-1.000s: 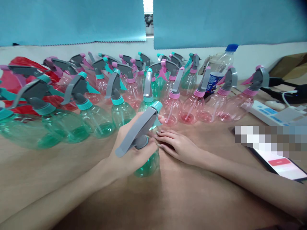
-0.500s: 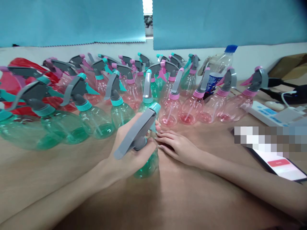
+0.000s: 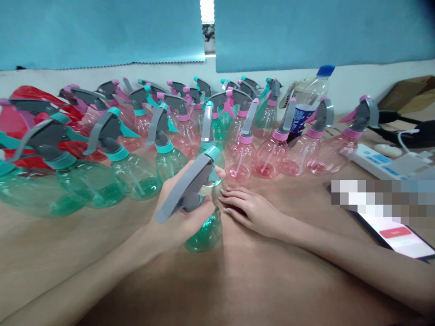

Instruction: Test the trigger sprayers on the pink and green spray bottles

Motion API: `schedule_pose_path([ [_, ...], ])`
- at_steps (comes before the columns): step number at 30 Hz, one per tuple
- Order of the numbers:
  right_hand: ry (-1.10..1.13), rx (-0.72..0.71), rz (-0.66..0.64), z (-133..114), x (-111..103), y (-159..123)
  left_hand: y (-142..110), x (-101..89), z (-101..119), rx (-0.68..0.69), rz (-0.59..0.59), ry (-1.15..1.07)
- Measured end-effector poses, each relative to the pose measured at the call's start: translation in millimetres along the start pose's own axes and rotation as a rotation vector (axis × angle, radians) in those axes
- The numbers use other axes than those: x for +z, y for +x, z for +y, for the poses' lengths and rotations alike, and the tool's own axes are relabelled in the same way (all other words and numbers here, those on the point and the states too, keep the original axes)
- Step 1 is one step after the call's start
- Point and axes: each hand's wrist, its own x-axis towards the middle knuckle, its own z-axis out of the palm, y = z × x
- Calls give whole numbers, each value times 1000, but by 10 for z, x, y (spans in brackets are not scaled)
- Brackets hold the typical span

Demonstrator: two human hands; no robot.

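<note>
- Brown tabletop (image 3: 272, 280) spreads beneath everything, with blue blinds (image 3: 102, 31) hanging behind.
- Front and centre, a green trigger spray bottle (image 3: 207, 231) with a grey-and-turquoise head stands at or just over the tabletop; its base contact is unclear.
- Left hand (image 3: 171, 235): fingers wrapped around the bottle's neck, below the head.
- Right hand (image 3: 254, 210): palm down on the tabletop, fingers extended, tips just beside the bottle.
- Beyond, turquoise-collared green bottles (image 3: 136, 176) line the left, pink bottles (image 3: 242, 158) the right; mixed ones crowd behind.
- Farther right: a lit smartphone (image 3: 396, 233), partly pixelated, a white power strip (image 3: 370, 158) and a blue-capped drink bottle (image 3: 317, 88).
- Far left, red plastic bagging (image 3: 44, 93).
</note>
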Motion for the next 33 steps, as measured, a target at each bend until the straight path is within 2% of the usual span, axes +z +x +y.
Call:
schedule_pose_path([
  [5,5,-6,7,-3,-2,0,84,-29,-117,-94,24,-138],
  [19,-2,-5,-10,-5,-7,-2,72,-12,-141,-137,38,-67],
  [33,8,-5,-9,0,-5,-6,94,-17,-164,-17,9,-159],
])
